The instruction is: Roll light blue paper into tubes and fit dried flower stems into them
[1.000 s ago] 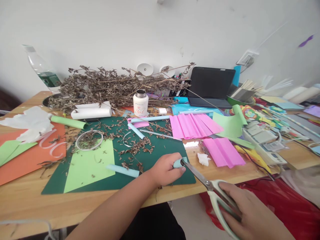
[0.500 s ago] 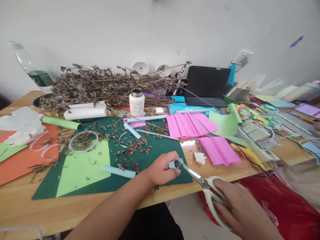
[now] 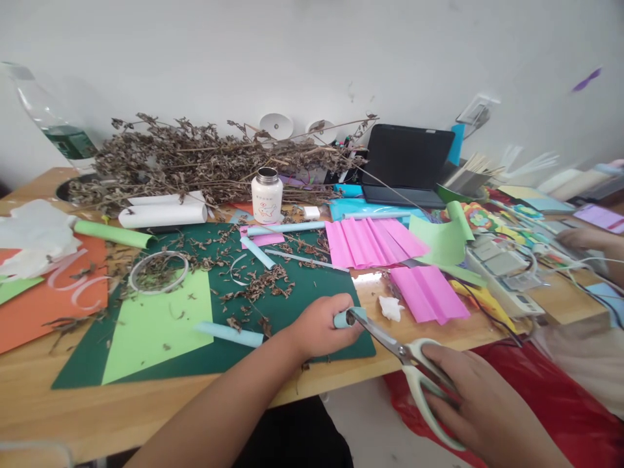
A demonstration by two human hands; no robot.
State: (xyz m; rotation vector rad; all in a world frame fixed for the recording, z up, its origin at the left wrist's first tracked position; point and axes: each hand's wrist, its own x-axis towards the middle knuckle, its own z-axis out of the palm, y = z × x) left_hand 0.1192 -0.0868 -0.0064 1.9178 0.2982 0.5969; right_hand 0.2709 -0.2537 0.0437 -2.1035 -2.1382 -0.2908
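Note:
Near the table's front edge, my left hand is closed around a short light-blue paper tube, its open end facing right with dark dried bits inside. My right hand grips the pale-green handles of a pair of scissors; the blade tips reach the mouth of the tube. Just left of my left wrist, another blue paper tube lies on the green cutting mat. Crumbled dried leaves are scattered over the mat, along with a green paper sheet that carries a ring.
Behind the mat stand an open white bottle and a heap of dried plants. Pink crepe paper and a power strip lie to the right. At the far right, another person's hand shows above the table.
My hands, the blue tube and the scissors have shifted slightly right. Another person's hand has come further into view at the far right. The camera view has turned a little.

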